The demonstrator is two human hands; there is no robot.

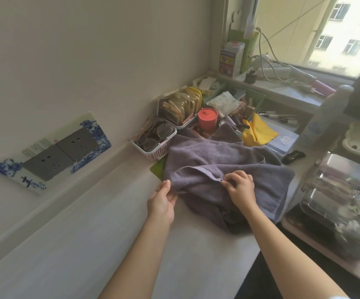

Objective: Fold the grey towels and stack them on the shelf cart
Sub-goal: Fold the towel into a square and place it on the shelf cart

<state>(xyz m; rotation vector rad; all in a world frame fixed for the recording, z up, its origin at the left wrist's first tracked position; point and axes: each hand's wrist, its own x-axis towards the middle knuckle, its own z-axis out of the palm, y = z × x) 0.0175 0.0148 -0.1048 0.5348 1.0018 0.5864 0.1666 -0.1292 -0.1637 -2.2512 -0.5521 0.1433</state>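
Both fingers (225,181) on towel (217,160) hem

Both my forearms reach forward, bare. My left hand (162,201) is turned palm inward, thumb up, fingers curled onto the cloth edge beside it. My right hand (240,186) lies palm down, thumb and forefinger pinching a hem just left of the knuckles.

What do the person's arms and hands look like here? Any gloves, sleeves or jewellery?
Both arms are bare from wrist to where they leave the picture. The left hand and right hand wear no gloves, and no rings, watch or bracelets show. The only hint of clothing is a sliver of pale fabric at the bottom edge beside the right arm, perhaps a short sleeve. Fingernails look short and unpainted.
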